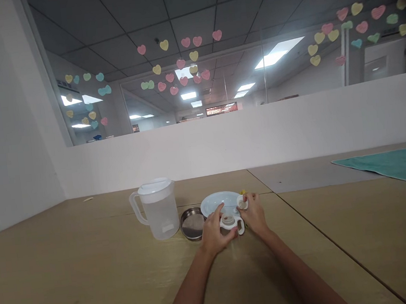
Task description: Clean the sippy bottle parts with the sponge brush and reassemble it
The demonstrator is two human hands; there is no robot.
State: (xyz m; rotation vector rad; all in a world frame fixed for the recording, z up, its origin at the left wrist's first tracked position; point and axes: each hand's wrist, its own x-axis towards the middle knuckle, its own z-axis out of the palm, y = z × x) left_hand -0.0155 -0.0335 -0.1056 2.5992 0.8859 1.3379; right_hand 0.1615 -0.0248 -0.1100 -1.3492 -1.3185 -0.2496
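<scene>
My left hand [213, 233] is wrapped around a small white baby cup with side handles [231, 222] standing on the wooden table. My right hand [255, 213] pinches a small white round piece [243, 204], perhaps a cap or valve, just above and right of the cup. A pale blue plate [215, 202] lies right behind both hands. A small round metal tin [192, 223] sits left of the cup.
A clear plastic jug with a white lid [158, 210] stands left of the tin. A teal mat [393, 163] lies at the far right of the table [91, 260]. A white partition wall with a glass pane above runs behind.
</scene>
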